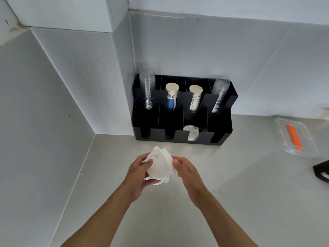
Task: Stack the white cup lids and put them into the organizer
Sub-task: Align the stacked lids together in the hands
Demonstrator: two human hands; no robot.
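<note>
Head view, nearest first: two bare forearms reach in from the bottom edge. The left hand [138, 177] cups a small stack of round white plastic cup lids [159, 165] from the left and below, thumb across the top lid, while the right hand [187, 171] touches the stack's right rim with its fingertips. How many lids are in the stack cannot be told; at least two rims show. The stack is held above a pale grey countertop [231, 202].

Beyond the hands, a black compartmented plastic organizer [204, 138] stands on the counter against the wall corner. Its front row has four slots; the third from the left holds one or more white lids [191, 133], the other three look dark. Its back row holds four upright stacks: two of clear plastic cups [147, 88] [219, 96] at the ends, two sleeved stacks of paper cups [171, 96] [195, 98] between them.

Far right, a clear plastic tray [309, 150] holds one orange object [294, 138]. Pale grey tiled walls [195, 47] meet behind the organizer.
</note>
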